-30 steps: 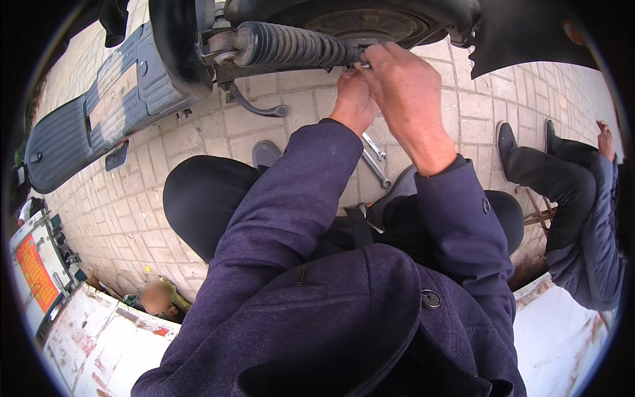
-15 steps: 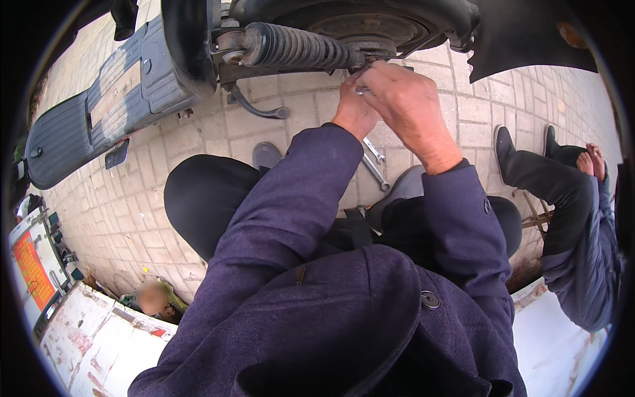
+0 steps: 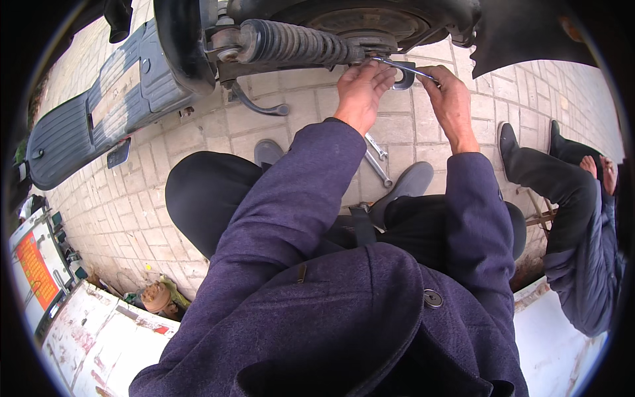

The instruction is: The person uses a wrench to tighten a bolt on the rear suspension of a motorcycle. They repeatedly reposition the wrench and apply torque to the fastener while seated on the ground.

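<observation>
My left hand (image 3: 360, 92) is turned partly palm up, fingers loosely bent and apart, just below the lower mount (image 3: 368, 50) of a dark coil-spring shock absorber (image 3: 288, 43). My right hand (image 3: 450, 102) grips a slim silver wrench (image 3: 409, 68) by its right end; its other end reaches the lower mount, by the left fingertips. The shock stands out in front of a dark wheel (image 3: 370, 23) on a scooter. Two loose wrenches (image 3: 377, 167) lie on the paving below my hands, between my feet.
The scooter's ribbed footboard (image 3: 63, 139) extends left, and a curved metal lever (image 3: 258, 106) hangs under the shock. Another person's legs (image 3: 549, 172) and hands (image 3: 607, 175) are at the right. A white panelled object with an orange sign (image 3: 36, 268) stands at the lower left.
My right hand has moved right from beside my left hand, exposing the wrench's shaft. My left fingers have loosened and spread. The other person's hands have shifted lower.
</observation>
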Demonstrator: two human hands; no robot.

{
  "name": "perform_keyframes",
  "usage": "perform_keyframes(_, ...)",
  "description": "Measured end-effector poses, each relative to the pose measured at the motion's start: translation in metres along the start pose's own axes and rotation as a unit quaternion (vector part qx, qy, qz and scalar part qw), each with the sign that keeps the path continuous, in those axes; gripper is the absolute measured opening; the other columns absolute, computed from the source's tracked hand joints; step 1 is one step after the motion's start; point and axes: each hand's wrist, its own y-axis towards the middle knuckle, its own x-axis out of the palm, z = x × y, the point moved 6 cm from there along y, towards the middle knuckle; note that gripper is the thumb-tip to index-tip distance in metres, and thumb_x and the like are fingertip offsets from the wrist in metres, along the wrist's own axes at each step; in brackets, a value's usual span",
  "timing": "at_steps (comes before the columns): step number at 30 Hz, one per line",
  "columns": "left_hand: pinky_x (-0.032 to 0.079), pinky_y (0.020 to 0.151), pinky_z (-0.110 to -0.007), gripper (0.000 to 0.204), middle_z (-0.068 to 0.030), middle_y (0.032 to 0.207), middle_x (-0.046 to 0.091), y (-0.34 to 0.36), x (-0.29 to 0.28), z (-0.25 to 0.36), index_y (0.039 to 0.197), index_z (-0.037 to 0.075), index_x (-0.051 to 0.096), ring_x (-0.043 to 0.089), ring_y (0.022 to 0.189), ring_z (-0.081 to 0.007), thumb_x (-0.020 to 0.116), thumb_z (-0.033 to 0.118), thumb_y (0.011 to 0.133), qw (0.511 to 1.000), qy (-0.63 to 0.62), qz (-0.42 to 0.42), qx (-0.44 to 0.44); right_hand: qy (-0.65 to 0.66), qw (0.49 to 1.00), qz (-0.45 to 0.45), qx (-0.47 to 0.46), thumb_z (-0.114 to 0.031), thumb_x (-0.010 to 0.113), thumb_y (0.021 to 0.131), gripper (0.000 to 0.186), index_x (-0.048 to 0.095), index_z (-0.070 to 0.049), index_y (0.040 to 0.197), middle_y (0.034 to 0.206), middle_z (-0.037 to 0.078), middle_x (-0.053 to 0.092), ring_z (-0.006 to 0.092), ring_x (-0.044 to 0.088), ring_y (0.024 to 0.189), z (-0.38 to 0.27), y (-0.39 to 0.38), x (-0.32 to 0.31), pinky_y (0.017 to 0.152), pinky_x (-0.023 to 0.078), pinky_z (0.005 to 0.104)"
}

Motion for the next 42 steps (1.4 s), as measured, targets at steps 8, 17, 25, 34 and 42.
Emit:
perform_keyframes(8, 0.061, 0.088, -0.040, 0.014, -0.0193, 0.114, 0.071, 0.003, 0.001, 0.003, 0.112, -0.001, 0.058, 0.073, 0.103, -0.0309, 0.060, 0.011, 0.105, 0.998, 0.046, 0.003, 0.030, 0.048, 0.997, 0.013, 0.066, -0.024, 0.072, 0.094, 0.022, 0.077, -0.006, 0.106, 0.096, 0.013, 0.076, 0.0311, 0.073, 0.084, 0.014, -0.002, 0.014, 0.075, 0.055, 0.0387)
perform_keyframes(17, 0.062, 0.087, -0.040, 0.013, -0.0200, 0.117, 0.071, 0.002, 0.003, 0.006, 0.113, 0.000, 0.059, 0.072, 0.109, -0.0326, 0.059, 0.010, 0.105, 0.998, 0.054, -0.015, 0.033, -0.018, 1.000, 0.017, -0.008, -0.021, 0.072, 0.093, 0.020, 0.075, -0.004, 0.103, 0.095, 0.013, 0.075, 0.0326, 0.071, 0.083, -0.027, 0.005, -0.006, 0.074, 0.055, 0.0387)
perform_keyframes(25, 0.060, 0.089, -0.038, 0.014, -0.0145, 0.112, 0.069, 0.002, 0.000, -0.001, 0.116, 0.000, 0.059, 0.071, 0.103, -0.0259, 0.054, 0.010, 0.107, 0.999, -0.034, -0.039, -0.015, 0.020, 0.993, 0.055, -0.098, -0.018, 0.075, 0.090, 0.017, 0.073, -0.005, 0.100, 0.092, 0.010, 0.074, 0.0275, 0.072, 0.079, -0.118, 0.009, -0.010, 0.071, 0.055, 0.0343)
perform_keyframes(34, 0.058, 0.088, -0.033, 0.016, -0.0116, 0.116, 0.067, 0.008, -0.012, -0.007, 0.119, 0.003, 0.058, 0.069, 0.104, -0.0215, 0.050, 0.010, 0.107, 0.985, -0.085, -0.128, -0.074, -0.162, 0.957, 0.076, -0.228, -0.011, 0.072, 0.081, 0.014, 0.062, -0.010, 0.090, 0.085, 0.005, 0.059, 0.0250, 0.069, 0.079, -0.169, -0.002, 0.039, 0.064, 0.055, 0.0387)
perform_keyframes(42, 0.059, 0.089, -0.034, 0.019, -0.0118, 0.120, 0.066, 0.016, -0.011, -0.012, 0.122, 0.002, 0.058, 0.069, 0.108, -0.0217, 0.047, 0.011, 0.108, 0.992, -0.043, -0.110, -0.049, -0.082, 0.965, 0.043, -0.246, -0.014, 0.074, 0.085, 0.013, 0.064, -0.009, 0.092, 0.086, 0.007, 0.062, 0.0294, 0.068, 0.077, -0.151, 0.001, 0.011, 0.064, 0.053, 0.0391)
